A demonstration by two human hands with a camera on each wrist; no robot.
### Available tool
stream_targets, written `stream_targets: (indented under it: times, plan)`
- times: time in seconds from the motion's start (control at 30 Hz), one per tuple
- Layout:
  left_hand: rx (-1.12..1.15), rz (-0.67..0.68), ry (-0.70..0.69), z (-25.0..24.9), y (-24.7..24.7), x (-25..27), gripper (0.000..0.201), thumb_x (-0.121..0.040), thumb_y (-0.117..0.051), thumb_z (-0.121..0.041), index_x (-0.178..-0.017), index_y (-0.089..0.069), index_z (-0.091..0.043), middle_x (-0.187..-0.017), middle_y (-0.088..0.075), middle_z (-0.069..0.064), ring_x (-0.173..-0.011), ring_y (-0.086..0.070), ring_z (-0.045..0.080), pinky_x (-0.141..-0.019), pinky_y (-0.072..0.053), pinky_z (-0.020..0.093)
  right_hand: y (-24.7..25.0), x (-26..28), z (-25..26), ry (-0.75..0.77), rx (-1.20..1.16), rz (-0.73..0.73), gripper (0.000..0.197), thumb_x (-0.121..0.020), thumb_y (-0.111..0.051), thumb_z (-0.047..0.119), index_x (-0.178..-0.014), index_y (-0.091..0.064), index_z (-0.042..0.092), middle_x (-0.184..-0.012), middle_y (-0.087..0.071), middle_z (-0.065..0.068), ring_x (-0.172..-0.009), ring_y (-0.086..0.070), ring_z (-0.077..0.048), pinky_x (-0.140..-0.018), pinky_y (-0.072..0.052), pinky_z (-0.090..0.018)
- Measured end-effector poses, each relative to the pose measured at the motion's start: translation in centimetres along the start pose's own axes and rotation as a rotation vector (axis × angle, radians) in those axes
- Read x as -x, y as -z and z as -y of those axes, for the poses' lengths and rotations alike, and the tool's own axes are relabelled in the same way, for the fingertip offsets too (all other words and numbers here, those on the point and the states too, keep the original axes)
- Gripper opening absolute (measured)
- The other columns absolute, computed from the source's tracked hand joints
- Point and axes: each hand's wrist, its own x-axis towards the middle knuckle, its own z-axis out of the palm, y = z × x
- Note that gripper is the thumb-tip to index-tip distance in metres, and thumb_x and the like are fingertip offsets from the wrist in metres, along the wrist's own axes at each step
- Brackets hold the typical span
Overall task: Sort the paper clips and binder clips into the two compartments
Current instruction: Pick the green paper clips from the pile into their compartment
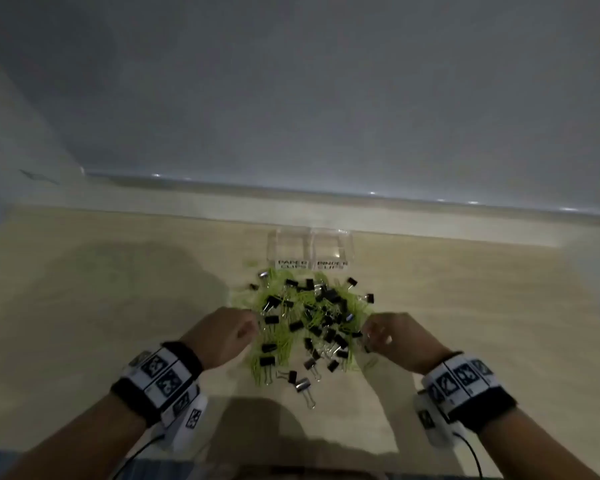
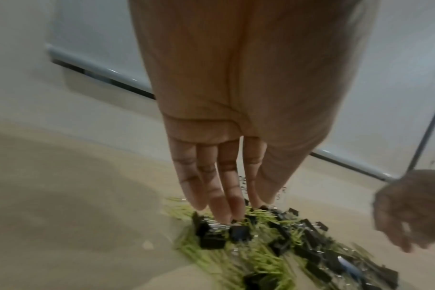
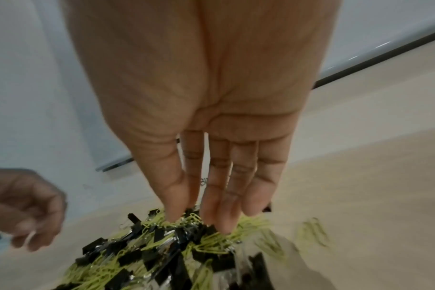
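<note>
A mixed pile (image 1: 312, 317) of black binder clips (image 2: 240, 233) and yellow-green paper clips (image 2: 261, 261) lies on the light wooden table. Behind it stands a clear two-compartment box (image 1: 274, 247); its left label (image 1: 292, 264) reads PAPER CLIPS and its right label (image 1: 332, 265) reads BINDER CLIPS. Both compartments look empty. My left hand (image 1: 252, 329) (image 2: 236, 208) reaches into the pile's left edge, its straight fingertips touching the clips. My right hand (image 1: 369, 332) (image 3: 191, 217) dips into the right edge in the same way. Neither hand visibly holds a clip.
A few binder clips (image 1: 303, 386) lie apart at the pile's near side, and some paper clips (image 3: 313, 233) lie loose to its right. A pale wall with a glossy ledge (image 1: 361, 195) runs behind the box. Bare tabletop (image 1: 101, 289) extends on both sides.
</note>
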Motion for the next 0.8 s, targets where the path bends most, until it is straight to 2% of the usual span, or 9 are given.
stream_targets:
  times: [0.07,0.13,0.23,0.33,0.4,0.57,0.7,0.8]
  plan:
    - [0.065,-0.015,-0.044,-1.0,-1.4,-1.5,0.012,-0.091,-0.056,-0.016,-0.096,-0.066,-0.013,-0.084,-0.061,-0.008,-0.07,-0.054,0.0,-0.062,-0.04,0.01,-0.7,-1.5,0.1,0.05,0.025,-0.028,0.022,-0.08,-0.059,0.008,-0.099,-0.069,0.014,-0.097,-0.07,-0.003,-0.086,-0.063,-0.017,-0.077,-0.052,-0.03]
    - [0.07,-0.006,-0.119,-2.3,-2.7,-2.9,0.014,-0.089,-0.058,-0.012,-0.101,-0.067,-0.012,-0.089,-0.062,-0.005,-0.071,-0.053,0.0,-0.062,-0.036,0.006,-1.0,-2.6,0.7,0.129,0.084,-0.034,0.025,-0.083,-0.059,0.008,-0.106,-0.068,0.013,-0.103,-0.067,-0.001,-0.084,-0.057,-0.011,-0.075,-0.046,-0.021]
    - [0.027,0.025,-0.17,-3.7,-5.3,-4.2,0.021,-0.091,-0.058,-0.012,-0.11,-0.065,-0.015,-0.1,-0.06,-0.004,-0.081,-0.054,0.006,-0.066,-0.038,0.008,-2.5,-3.3,0.5,0.228,0.157,-0.013,0.028,-0.085,-0.058,0.007,-0.11,-0.066,0.016,-0.109,-0.065,0.0,-0.086,-0.056,-0.009,-0.075,-0.047,-0.019]
    - [-0.112,0.033,-0.164,-4.8,-6.5,-5.5,0.027,-0.092,-0.057,-0.014,-0.118,-0.061,-0.017,-0.115,-0.059,-0.001,-0.098,-0.057,0.013,-0.081,-0.047,0.021,-3.3,-4.0,0.2,0.263,0.214,-0.04,0.029,-0.084,-0.061,0.009,-0.111,-0.065,0.019,-0.111,-0.063,0.002,-0.088,-0.057,-0.01,-0.074,-0.048,-0.019]
    - [-0.17,0.007,-0.167,-4.7,-7.4,-6.1,0.029,-0.091,-0.058,-0.014,-0.119,-0.06,-0.017,-0.118,-0.058,0.0,-0.106,-0.056,0.016,-0.084,-0.043,0.022,-4.0,-4.3,-0.1,0.295,0.25,-0.055,0.03,-0.082,-0.064,0.012,-0.111,-0.065,0.018,-0.111,-0.062,0.002,-0.092,-0.059,-0.013,-0.077,-0.051,-0.023]
    - [-0.243,-0.054,-0.205,-4.6,-8.8,-6.2,0.026,-0.087,-0.064,-0.018,-0.113,-0.063,-0.015,-0.109,-0.06,0.002,-0.097,-0.058,0.019,-0.073,-0.041,0.023,-5.7,-4.6,-0.3,0.341,0.338,-0.113,0.023,-0.081,-0.067,0.017,-0.104,-0.066,0.017,-0.107,-0.062,0.0,-0.093,-0.059,-0.017,-0.08,-0.052,-0.032]
    - [-0.229,-0.083,-0.189,-4.8,-9.2,-6.4,0.022,-0.085,-0.067,-0.014,-0.106,-0.066,-0.016,-0.101,-0.064,-0.001,-0.09,-0.061,0.017,-0.069,-0.042,0.022,-6.1,-4.6,-0.4,0.336,0.345,-0.128,0.021,-0.08,-0.07,0.02,-0.101,-0.067,0.019,-0.102,-0.066,0.002,-0.093,-0.06,-0.016,-0.081,-0.052,-0.03]
    - [-0.193,-0.072,-0.175,-4.7,-8.9,-6.4,0.021,-0.083,-0.067,-0.011,-0.102,-0.065,-0.018,-0.087,-0.058,-0.006,-0.082,-0.058,0.015,-0.066,-0.041,0.022,-6.0,-4.4,-0.6,0.32,0.282,-0.13,0.018,-0.078,-0.073,0.018,-0.095,-0.067,0.019,-0.094,-0.067,0.003,-0.086,-0.061,-0.014,-0.079,-0.053,-0.031]
